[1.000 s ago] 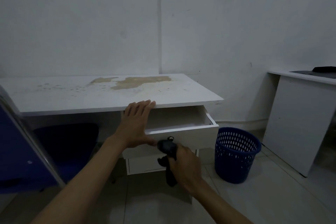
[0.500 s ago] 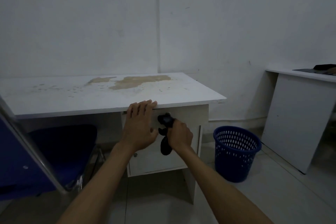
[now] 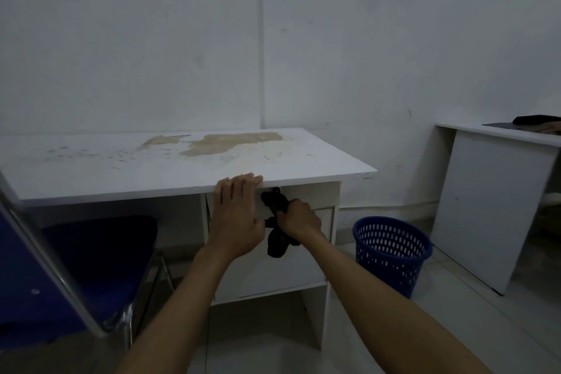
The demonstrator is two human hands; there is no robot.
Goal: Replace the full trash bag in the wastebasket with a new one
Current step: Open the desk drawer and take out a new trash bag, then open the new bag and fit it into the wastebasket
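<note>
At the desk drawer, a bunched black trash bag is being gripped by the right hand; the left hand, fingers straight, is being pressed against the drawer front. The bag is next to be unfolded at the unlined blue wastebasket nearby.

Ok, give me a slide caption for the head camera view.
Left hand flat against the desk drawer, right hand gripping a black bag, blue wastebasket beside the desk.

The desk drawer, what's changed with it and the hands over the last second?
The drawer slid shut; it stood open a second ago. The left hand pressed it in, fingers flat. The right hand moved up with it, gripping the black bag. The blue wastebasket stayed put, unlined.
</note>
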